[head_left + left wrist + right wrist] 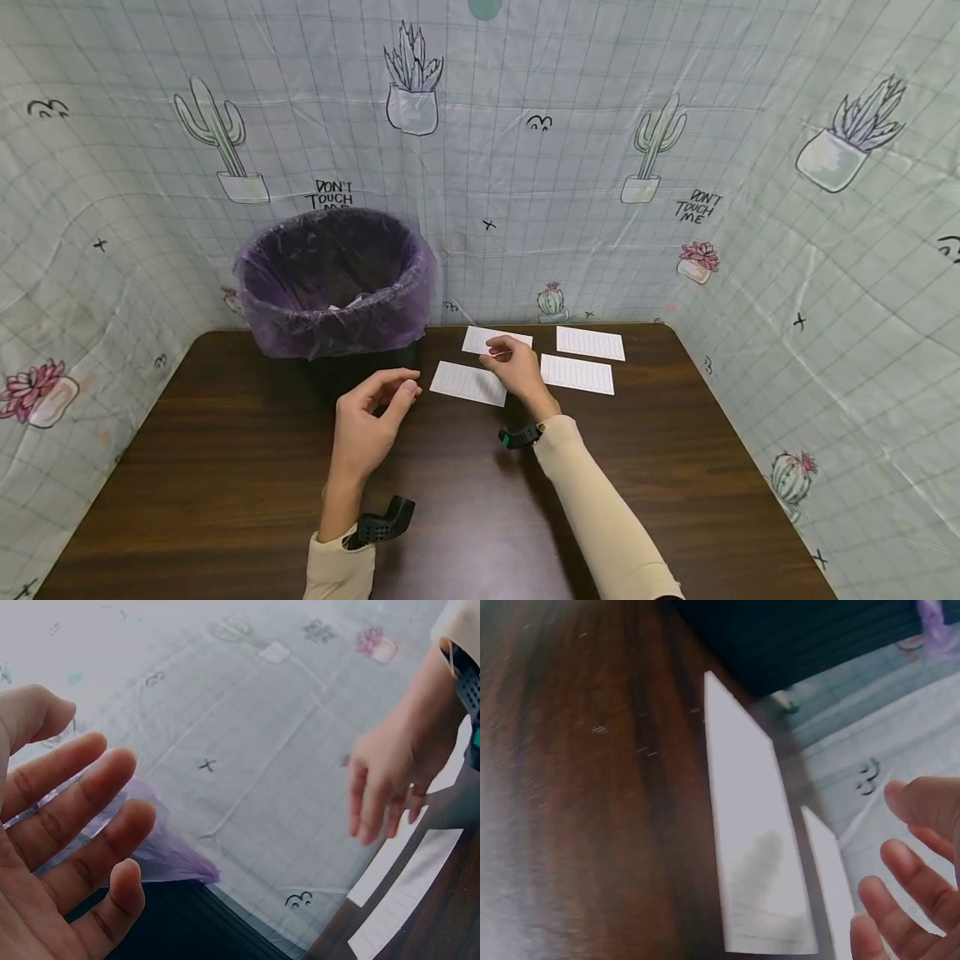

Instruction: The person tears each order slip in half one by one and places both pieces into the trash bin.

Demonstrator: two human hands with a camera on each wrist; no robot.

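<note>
Two pairs of white lined cards lie on the brown table. My right hand (516,367) hovers over the left pair, its fingers loosely bent with nothing visible between them. Below it are the near left card (467,383) and the far left card (476,340), partly covered by the hand. To its right lie the near right card (577,374) and the far right card (590,342). My left hand (367,425) is held in the air in front of the bin, fingers spread and relaxed in the left wrist view, holding nothing.
A dark bin (322,367) with a purple plastic liner (337,329) stands at the back left; something white shows inside. Printed cloth walls (480,167) enclose the table (450,533) at the back and sides.
</note>
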